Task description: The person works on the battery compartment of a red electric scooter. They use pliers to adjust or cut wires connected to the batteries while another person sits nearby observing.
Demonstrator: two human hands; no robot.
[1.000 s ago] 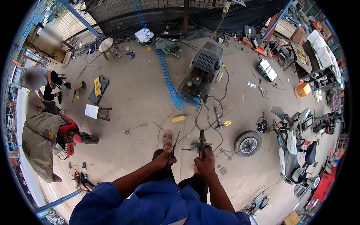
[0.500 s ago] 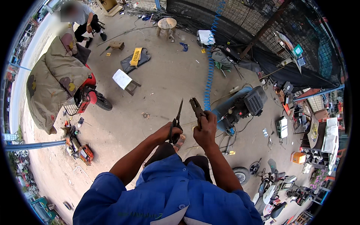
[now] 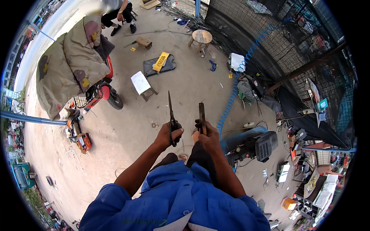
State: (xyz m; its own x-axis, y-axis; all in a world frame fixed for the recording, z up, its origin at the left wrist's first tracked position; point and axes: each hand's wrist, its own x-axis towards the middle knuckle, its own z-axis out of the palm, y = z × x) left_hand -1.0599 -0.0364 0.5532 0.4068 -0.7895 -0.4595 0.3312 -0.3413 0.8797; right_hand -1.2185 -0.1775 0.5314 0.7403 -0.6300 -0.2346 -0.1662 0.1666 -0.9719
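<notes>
My left hand (image 3: 165,134) is wrapped round the handles of long dark scissors (image 3: 170,106), their narrow blades pointing away from me. My right hand (image 3: 209,136) grips a dark metal plier-like tool (image 3: 201,113) with a brownish handle, held upright beside the scissors with a short gap between the two. Both tools are over the dusty concrete, above my legs and sandalled feet. The exact jaw shape of the right-hand tool is hard to make out.
An air compressor (image 3: 262,146) and coiled blue hose (image 3: 231,104) lie to my right. Ahead are a white-topped stool (image 3: 139,81), black mat (image 3: 150,68) and wooden stool (image 3: 202,36). Left stands a covered red scooter (image 3: 63,75); beyond, a seated person (image 3: 117,19). Mesh fencing (image 3: 300,46) borders the right.
The view has swung left, shifting the compressor from centre to lower right and the covered scooter inward. Both tools, still gripped, have moved to point more straight ahead.
</notes>
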